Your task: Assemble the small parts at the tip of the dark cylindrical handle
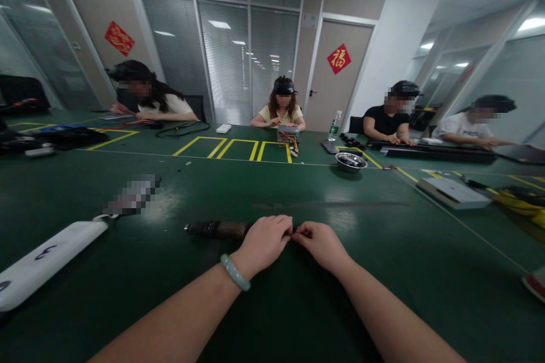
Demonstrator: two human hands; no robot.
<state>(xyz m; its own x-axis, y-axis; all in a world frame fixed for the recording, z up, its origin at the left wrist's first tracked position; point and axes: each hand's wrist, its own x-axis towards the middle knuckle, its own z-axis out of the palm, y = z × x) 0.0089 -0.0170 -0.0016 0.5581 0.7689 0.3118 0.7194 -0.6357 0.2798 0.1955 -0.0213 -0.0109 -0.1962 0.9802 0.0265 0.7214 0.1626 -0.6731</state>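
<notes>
A dark, stick-shaped tool [230,231] with a brown middle band and a small metal tip lies sideways on the green table; it looks like an electric screwdriver. My left hand [266,242], with a pale green bangle at the wrist, is closed over its right part. Close against the left fingertips, my right hand [321,247] makes a pinch at the tool's right end. What sits between those right fingers is too small and hidden to name.
A white power bank [51,261] with a strap lies at left. Farther off are a metal bowl [351,162] with dark parts, a water bottle [335,126] and a white box [453,193]. Several people work around the green table [204,193], one opposite with a wired metal unit [288,135].
</notes>
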